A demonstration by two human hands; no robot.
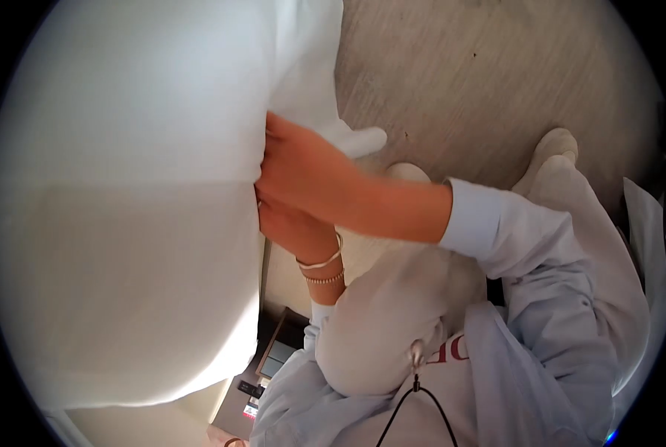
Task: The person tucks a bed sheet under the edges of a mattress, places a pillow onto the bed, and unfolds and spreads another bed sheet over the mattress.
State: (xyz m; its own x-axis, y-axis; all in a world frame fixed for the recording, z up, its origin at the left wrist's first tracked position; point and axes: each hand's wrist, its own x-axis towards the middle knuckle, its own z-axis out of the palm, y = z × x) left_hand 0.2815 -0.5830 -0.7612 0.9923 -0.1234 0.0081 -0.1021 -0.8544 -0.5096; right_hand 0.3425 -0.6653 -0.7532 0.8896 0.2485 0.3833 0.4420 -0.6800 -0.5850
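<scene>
A broad white bed sheet [124, 246] fills the left side of the view, and a loose flap of it [303, 82] hangs toward the floor at the top. My right hand [303, 167] is closed at the sheet's edge, its fingertips hidden in the cloth. Just below it, partly covered by the right hand, my left hand [295, 231] also grips the edge, with its fingertips out of sight. Two bracelets [322, 261] circle the left wrist.
My bent knees [385, 320] are close to the sheet's side. A wood-look floor [459, 82] lies beyond my shoes [552, 149]. A dark cabinet or shelf [281, 343] stands at the bottom. A black cord [416, 398] hangs before my chest. Pale fabric [645, 223] shows at the right.
</scene>
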